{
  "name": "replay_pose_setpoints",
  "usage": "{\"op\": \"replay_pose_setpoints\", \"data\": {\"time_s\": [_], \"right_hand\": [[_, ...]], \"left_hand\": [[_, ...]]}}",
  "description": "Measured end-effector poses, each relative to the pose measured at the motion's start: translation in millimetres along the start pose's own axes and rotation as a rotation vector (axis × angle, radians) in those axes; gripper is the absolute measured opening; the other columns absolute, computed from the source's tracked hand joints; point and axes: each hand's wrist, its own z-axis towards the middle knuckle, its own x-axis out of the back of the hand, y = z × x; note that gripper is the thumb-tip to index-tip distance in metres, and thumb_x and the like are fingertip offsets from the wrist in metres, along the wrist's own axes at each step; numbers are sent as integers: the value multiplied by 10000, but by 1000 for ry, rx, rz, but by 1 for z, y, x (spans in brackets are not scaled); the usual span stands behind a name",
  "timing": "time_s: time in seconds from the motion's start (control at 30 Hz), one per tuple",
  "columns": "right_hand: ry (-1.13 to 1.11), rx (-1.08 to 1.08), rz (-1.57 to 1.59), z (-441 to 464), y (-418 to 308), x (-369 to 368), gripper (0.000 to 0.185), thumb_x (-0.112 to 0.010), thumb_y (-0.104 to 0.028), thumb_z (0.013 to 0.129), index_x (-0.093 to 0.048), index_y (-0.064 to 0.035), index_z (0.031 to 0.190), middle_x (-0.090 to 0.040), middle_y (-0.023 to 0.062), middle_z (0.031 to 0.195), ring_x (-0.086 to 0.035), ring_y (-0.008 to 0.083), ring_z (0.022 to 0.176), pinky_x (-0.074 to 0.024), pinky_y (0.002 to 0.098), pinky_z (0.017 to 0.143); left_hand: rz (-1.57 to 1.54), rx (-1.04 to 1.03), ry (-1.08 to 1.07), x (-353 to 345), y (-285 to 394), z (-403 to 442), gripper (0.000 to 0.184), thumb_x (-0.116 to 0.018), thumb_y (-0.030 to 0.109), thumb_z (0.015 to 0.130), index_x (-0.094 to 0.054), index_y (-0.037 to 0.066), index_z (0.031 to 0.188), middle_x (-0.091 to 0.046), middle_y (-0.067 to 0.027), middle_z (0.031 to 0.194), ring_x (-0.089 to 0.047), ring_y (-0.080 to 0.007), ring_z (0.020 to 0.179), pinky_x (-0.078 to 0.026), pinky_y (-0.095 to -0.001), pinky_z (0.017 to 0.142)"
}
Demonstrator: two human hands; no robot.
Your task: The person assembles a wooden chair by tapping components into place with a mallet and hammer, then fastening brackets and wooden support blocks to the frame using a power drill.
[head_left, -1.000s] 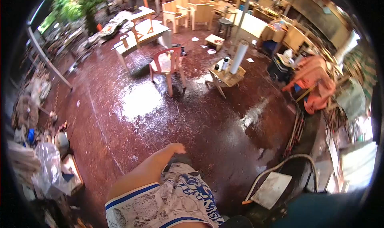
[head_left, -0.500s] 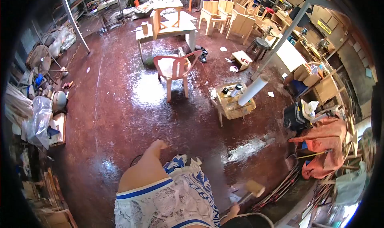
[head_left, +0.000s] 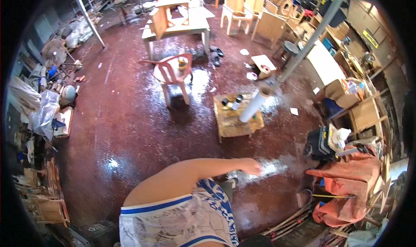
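Note:
My left hand (head_left: 250, 166) is closed at the end of an arm stretched across my front to the right. Nothing shows sticking out of its fingers, and it touches nothing. Below it is the wet, shiny red floor (head_left: 143, 134). Just beyond the hand stands a small stained wooden table (head_left: 221, 125). On that table are a white roll (head_left: 255, 105), a white bottle with a dark cap (head_left: 237, 102) and a small black item (head_left: 225, 102). My right hand is out of view.
A reddish plastic chair (head_left: 171, 73) stands ahead, with a light work table (head_left: 197, 26) behind it. Wooden chairs (head_left: 236, 11) are at the back. A metal post (head_left: 310, 41), a black bin (head_left: 318, 143) and an orange tarp (head_left: 346, 177) line the right. Clutter fills the left side.
My left hand has swung out to the right. My right hand, earlier at lower right with a wooden-headed mallet, has left the view. The small table appears nearer.

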Motion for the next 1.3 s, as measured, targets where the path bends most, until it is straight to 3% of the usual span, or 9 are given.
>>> {"op": "replay_pose_setpoints", "data": {"time_s": [0.13,0.27,0.43,0.5,0.77,1.0,1.1,1.17,1.3], "right_hand": [[38,9,-107,50,-56,138,279,-638,-211,871,-711,45,790,-706,232,809,-708,376,746,-553,490,654],[101,40,-457,133,-129,281,260,-637,-182,842,-729,59,806,-721,259,837,-727,402,781,-565,503,682],[675,184,-479,250,-333,451,201,-667,-102,805,-715,72,893,-708,198,728,-687,289,616,-503,474,536],[653,358,-173,241,-442,472,307,-658,-180,792,-711,80,946,-725,235,825,-709,371,765,-557,457,760],[184,498,248,269,-683,452,106,-646,-47,829,-585,-62,744,-550,50,575,-494,158,410,-347,326,354],[347,405,-999,376,-685,500,391,-718,-350,800,-696,29,706,-662,224,659,-697,346,623,-534,476,592],[329,567,-829,440,-664,541,301,-627,-276,826,-726,-6,738,-692,179,666,-708,340,651,-537,475,598],[243,-187,-649,442,-723,547,243,-681,-247,788,-717,-15,729,-667,117,644,-700,285,633,-521,487,563],[-116,129,-482,492,-828,562,185,-619,-188,885,-641,-83,734,-572,34,640,-582,189,581,-428,373,514]], "left_hand": [[366,446,-448,-6,-100,-22,523,-546,463,933,-702,60,1227,-714,-186,1202,-673,-366,1151,-538,-508,941],[244,1351,151,33,-132,-110,495,-622,386,843,-730,92,1227,-694,-189,1269,-650,-333,1229,-504,-464,1036],[431,1104,-201,40,-157,-144,364,-548,279,923,-726,162,1218,-692,-231,1211,-661,-363,1174,-525,-488,974],[377,1136,-131,-10,-212,-143,322,-536,285,948,-747,170,1162,-706,-200,1200,-656,-339,1194,-539,-495,955],[-334,467,-208,-37,-230,50,172,-621,261,899,-695,129,982,-681,-101,844,-701,-235,813,-570,-447,677],[-162,933,-254,106,-234,299,207,-610,283,904,-704,124,997,-689,-111,889,-700,-250,852,-566,-449,717],[-132,947,-107,170,-243,370,222,-605,293,906,-708,122,1003,-692,-115,908,-700,-257,868,-565,-449,734],[-133,1000,17,209,-251,411,232,-602,299,907,-711,121,1008,-694,-117,920,-700,-261,879,-564,-450,745],[-181,1112,213,280,-258,475,252,-596,312,910,-717,118,1016,-699,-123,945,-699,-269,902,-562,-451,768]]}}
